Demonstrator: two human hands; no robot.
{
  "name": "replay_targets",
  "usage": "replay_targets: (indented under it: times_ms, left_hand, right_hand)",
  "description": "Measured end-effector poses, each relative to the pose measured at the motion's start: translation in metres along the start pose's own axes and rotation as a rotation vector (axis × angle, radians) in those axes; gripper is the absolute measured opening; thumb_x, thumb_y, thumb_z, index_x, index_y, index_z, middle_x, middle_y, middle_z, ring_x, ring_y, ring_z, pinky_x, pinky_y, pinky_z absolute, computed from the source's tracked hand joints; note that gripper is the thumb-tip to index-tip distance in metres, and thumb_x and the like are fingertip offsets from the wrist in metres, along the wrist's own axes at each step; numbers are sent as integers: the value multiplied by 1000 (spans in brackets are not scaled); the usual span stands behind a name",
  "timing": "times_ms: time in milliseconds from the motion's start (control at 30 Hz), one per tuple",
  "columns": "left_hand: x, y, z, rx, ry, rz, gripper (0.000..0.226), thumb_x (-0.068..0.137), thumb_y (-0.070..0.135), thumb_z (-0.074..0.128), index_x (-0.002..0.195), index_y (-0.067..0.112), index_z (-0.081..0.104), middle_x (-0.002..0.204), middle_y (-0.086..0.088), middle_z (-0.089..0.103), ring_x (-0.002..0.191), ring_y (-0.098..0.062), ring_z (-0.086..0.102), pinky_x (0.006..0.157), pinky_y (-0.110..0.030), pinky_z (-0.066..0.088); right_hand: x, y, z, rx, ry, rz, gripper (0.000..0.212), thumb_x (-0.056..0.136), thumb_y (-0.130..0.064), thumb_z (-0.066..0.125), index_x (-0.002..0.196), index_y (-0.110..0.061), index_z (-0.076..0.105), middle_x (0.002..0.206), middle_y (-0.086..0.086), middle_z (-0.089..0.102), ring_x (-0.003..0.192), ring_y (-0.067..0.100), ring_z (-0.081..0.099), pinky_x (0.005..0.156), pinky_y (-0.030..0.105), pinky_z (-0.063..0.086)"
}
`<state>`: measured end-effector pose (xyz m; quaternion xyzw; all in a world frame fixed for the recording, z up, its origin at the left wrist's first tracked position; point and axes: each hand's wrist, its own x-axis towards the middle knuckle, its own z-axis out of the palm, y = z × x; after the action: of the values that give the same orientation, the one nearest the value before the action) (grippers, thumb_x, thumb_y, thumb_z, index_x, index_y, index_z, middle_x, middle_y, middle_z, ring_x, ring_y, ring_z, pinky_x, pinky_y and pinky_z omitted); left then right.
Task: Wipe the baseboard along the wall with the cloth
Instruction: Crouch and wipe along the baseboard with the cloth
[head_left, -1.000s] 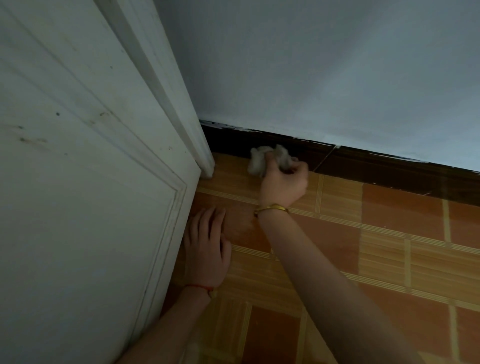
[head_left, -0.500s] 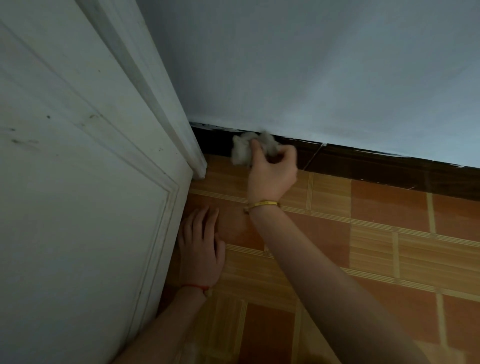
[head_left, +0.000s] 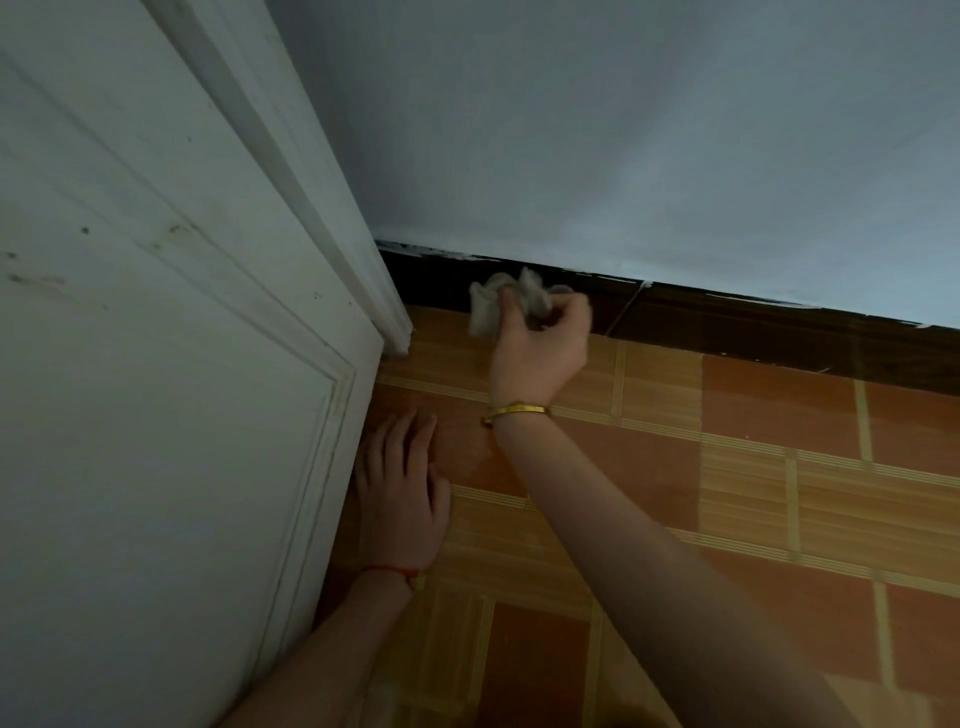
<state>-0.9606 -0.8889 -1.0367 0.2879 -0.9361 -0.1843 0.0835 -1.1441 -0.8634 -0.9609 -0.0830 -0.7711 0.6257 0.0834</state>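
Head view: two hands, right hand (head_left: 540, 345) pinching one crumpled cloth (head_left: 506, 301) against the dark baseboard (head_left: 753, 332) near the door (head_left: 156, 415), left hand (head_left: 400, 499) spread flat on the tiled floor (head_left: 779, 493), one bracelet (head_left: 517, 411) per wrist.

Right hand (head_left: 540, 345) with cloth (head_left: 506, 304) lifted up baseboard (head_left: 753, 332), nearer top edge.

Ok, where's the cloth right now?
In the head view, the cloth is bunched in the right hand, against the dark baseboard just right of the white door frame.
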Motion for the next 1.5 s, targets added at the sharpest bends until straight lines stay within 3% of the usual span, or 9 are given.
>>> replay_targets:
  times_ms: [100,267,367,600,767,1133,1233,1367,1500]
  left_hand:
    - [1,0,0,0,-8,-6,56,90,26,40,144,15,48,149,-9,45,137,-29,37,110,-56,37]
    - [1,-1,0,-26,-9,-1,56,91,26,40,145,15,48,150,-9,45,137,-31,38,110,-57,36]
    - [1,0,0,-32,-9,-9,55,91,25,39,145,15,48,149,-8,45,136,-30,38,110,-58,36]
    - [1,1,-1,-31,6,-4,55,90,24,40,143,13,50,148,-10,47,135,-31,39,109,-58,36]
    - [1,2,-1,-26,11,-2,57,88,24,40,143,14,50,148,-11,47,135,-31,38,109,-56,36]
    - [1,0,0,-36,3,5,55,91,24,40,144,14,48,149,-9,45,136,-30,38,110,-55,36]
    - [1,0,0,-29,6,2,55,90,24,41,144,14,49,148,-9,46,135,-30,39,109,-57,37]
    - [1,1,-1,-25,14,6,55,90,24,41,144,14,49,148,-10,47,135,-29,37,109,-58,37]
    - [0,0,1,-13,-1,-5,56,89,25,41,144,15,48,149,-10,45,136,-31,37,109,-57,37]
  right_hand:
    - [0,6,-1,-28,-56,-61,31,71,-15,81,76,-14,51,88,6,60,76,11,54,69,10,42]
    - [32,33,-38,-72,81,31,31,72,-25,80,84,-12,54,91,6,63,83,19,61,76,37,54]
    - [49,50,-60,-121,173,114,32,73,-25,79,82,-14,50,91,7,63,83,22,61,76,42,54]
    - [27,47,-31,-154,32,69,27,74,-13,79,87,-8,55,93,11,62,83,20,59,71,20,45]
    - [-6,31,16,-137,-135,-25,28,69,-9,81,79,-2,55,85,12,58,74,16,51,65,19,37]
    - [45,8,-63,4,229,124,32,74,-18,79,78,-12,48,82,2,58,74,13,52,60,7,41]
    - [41,6,-59,12,215,142,31,76,-20,78,81,-12,49,86,2,61,77,12,57,63,10,47]
    - [20,0,-23,-8,146,171,31,74,-27,80,82,-12,53,91,4,64,82,16,61,74,33,54]
    - [-9,-16,22,-1,-27,183,30,72,-23,81,79,-12,54,89,5,61,76,13,56,71,25,51]
